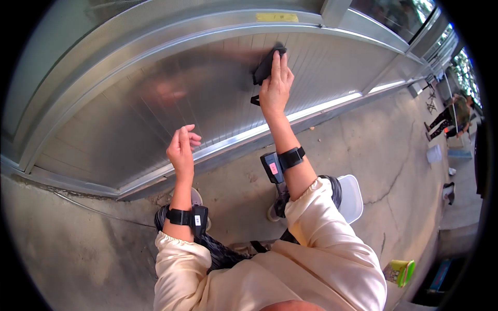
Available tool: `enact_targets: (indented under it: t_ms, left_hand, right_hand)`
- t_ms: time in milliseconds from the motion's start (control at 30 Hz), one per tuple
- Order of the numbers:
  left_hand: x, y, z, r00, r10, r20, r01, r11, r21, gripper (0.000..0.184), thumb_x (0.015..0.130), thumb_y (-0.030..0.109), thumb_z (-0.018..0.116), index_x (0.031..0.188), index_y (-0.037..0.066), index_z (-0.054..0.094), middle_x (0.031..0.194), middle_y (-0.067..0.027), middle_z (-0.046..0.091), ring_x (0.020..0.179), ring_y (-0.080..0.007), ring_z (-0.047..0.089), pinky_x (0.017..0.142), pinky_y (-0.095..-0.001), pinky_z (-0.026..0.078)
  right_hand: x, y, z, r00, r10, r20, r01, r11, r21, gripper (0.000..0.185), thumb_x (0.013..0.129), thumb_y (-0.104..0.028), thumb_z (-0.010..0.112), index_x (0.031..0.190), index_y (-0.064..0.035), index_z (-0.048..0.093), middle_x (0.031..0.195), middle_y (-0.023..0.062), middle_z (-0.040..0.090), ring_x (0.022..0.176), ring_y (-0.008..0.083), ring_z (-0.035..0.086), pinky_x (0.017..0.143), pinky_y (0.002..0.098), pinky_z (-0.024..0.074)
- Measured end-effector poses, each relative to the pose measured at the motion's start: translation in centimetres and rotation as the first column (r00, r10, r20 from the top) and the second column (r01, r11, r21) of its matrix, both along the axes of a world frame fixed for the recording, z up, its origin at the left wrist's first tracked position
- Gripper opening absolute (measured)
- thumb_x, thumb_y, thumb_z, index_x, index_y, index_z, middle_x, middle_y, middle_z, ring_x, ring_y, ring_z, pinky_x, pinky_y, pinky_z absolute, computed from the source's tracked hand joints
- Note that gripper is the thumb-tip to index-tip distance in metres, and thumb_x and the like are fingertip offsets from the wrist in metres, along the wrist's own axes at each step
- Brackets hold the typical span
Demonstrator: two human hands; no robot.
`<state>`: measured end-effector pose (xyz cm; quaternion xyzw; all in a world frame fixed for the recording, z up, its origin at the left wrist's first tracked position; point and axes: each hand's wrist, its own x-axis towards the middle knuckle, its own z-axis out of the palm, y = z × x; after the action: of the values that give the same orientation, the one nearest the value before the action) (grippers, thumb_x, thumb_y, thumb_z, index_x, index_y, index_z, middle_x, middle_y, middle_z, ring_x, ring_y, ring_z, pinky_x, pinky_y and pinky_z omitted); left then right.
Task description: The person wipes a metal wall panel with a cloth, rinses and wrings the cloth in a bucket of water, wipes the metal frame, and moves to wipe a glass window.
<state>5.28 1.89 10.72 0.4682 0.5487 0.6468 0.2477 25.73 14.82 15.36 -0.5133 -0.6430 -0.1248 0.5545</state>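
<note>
My right hand (pixel 276 87) presses a dark folded cloth (pixel 264 68) against the upper part of a shiny metal panel (pixel 223 78). Its fingers lie over the cloth, and a small dark loop hangs below beside the wrist. My left hand (pixel 182 149) is raised in front of the panel's lower part, its fingers loosely bent and apart, with nothing visible in them. Whether it touches the panel I cannot tell. The panel is ribbed and dully mirrors blurred shapes.
A metal frame with a strip of yellow tape (pixel 277 17) runs above the panel. Beside my right leg is a whitish plastic container (pixel 350 199). A green-rimmed tub (pixel 399 272) stands behind on the concrete floor (pixel 332 147). Another person (pixel 452 117) is at the far right, near a white bucket (pixel 434 154).
</note>
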Motion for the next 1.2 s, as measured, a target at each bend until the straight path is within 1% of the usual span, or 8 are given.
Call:
enact_targets:
  t_ms: [100,200,400,633,867,1067,1133,1200]
  left_hand:
    - [0.0,0.1,-0.1,1.0,-0.006,-0.015,0.007,1.0,0.006,0.035,0.097,0.029,0.04,0.096,0.001,0.063,0.069,-0.0028,0.062,0.058,-0.0061,0.054,0.052,-0.0187,0.039]
    - [-0.2,-0.1,-0.4,1.0,-0.006,-0.019,0.006,1.0,0.007,0.035,0.096,0.029,0.041,0.096,0.002,0.063,0.069,-0.0029,0.062,0.058,-0.0061,0.055,0.052,-0.0188,0.039]
    - [-0.4,0.0,-0.4,1.0,0.008,0.006,-0.008,0.999,0.031,0.031,0.095,0.027,0.045,0.094,0.003,0.064,0.066,-0.0029,0.062,0.057,-0.0079,0.057,0.051,-0.0209,0.041]
    - [-0.4,-0.1,0.0,1.0,0.002,0.009,-0.002,1.0,0.021,0.034,0.096,0.029,0.042,0.095,0.002,0.063,0.068,-0.0033,0.062,0.058,-0.0069,0.055,0.052,-0.0194,0.04]
    - [-0.7,0.0,-0.1,0.999,0.028,0.03,-0.029,0.999,0.034,0.031,0.095,0.026,0.044,0.094,0.002,0.064,0.065,-0.0032,0.061,0.056,-0.0083,0.057,0.05,-0.0208,0.04]
    - [-0.7,0.1,0.1,1.0,0.015,0.022,-0.016,0.999,0.036,0.031,0.095,0.027,0.044,0.094,0.003,0.064,0.066,-0.003,0.062,0.056,-0.0081,0.057,0.05,-0.0205,0.04]
    - [-0.7,0.0,0.2,1.0,0.019,0.019,-0.02,0.999,0.039,0.033,0.096,0.028,0.042,0.095,0.003,0.064,0.067,-0.0033,0.062,0.057,-0.0076,0.057,0.051,-0.0198,0.04]
    - [-0.7,-0.1,0.5,0.999,0.03,0.011,-0.03,0.999,0.036,0.035,0.097,0.029,0.041,0.096,0.002,0.063,0.068,-0.0036,0.062,0.058,-0.0072,0.056,0.051,-0.0192,0.04]
  right_hand:
    - [0.4,-0.3,-4.4,0.999,0.032,0.011,-0.031,0.998,-0.057,0.072,0.068,0.012,0.047,0.136,-0.0095,0.035,0.14,0.0141,0.034,0.108,0.0339,0.042,0.094,0.0371,0.039]
    - [0.5,-0.8,-3.9,0.998,0.054,0.021,-0.051,0.992,-0.119,0.071,0.068,0.014,0.047,0.135,-0.0101,0.038,0.14,0.0133,0.034,0.107,0.0328,0.044,0.092,0.0369,0.0401]
    - [-2.0,-0.7,3.4,0.998,0.004,0.067,-0.011,0.995,0.1,0.072,0.068,0.012,0.049,0.135,-0.013,0.038,0.141,0.0083,0.034,0.109,0.0318,0.041,0.09,0.035,0.0429]
    - [-4.5,-3.0,-2.4,0.989,0.127,0.079,-0.128,0.992,0.009,0.064,0.068,0.012,0.048,0.129,-0.0103,0.048,0.138,0.0132,0.039,0.107,0.0334,0.044,0.093,0.0366,0.0385]
    - [-5.7,-1.6,3.3,0.992,0.085,0.096,-0.101,0.979,0.175,0.064,0.066,0.011,0.046,0.127,-0.0113,0.05,0.136,0.0104,0.041,0.107,0.0319,0.042,0.091,0.0345,0.0386]
    - [-5.3,-2.6,-5.1,0.976,0.099,0.192,-0.115,0.991,0.074,0.062,0.067,0.011,0.047,0.126,-0.0071,0.05,0.138,0.0123,0.039,0.107,0.0331,0.042,0.092,0.0352,0.038]
    - [-5.4,-3.7,-7.1,0.972,0.187,0.141,-0.179,0.982,-0.063,0.062,0.067,0.012,0.047,0.126,-0.0075,0.05,0.138,0.0135,0.038,0.107,0.0331,0.044,0.092,0.0358,0.038]
    - [-5.7,-3.8,-6.9,0.974,0.207,0.095,-0.202,0.978,-0.055,0.061,0.068,0.013,0.048,0.126,-0.0077,0.051,0.138,0.0133,0.038,0.106,0.0331,0.045,0.092,0.036,0.0382]
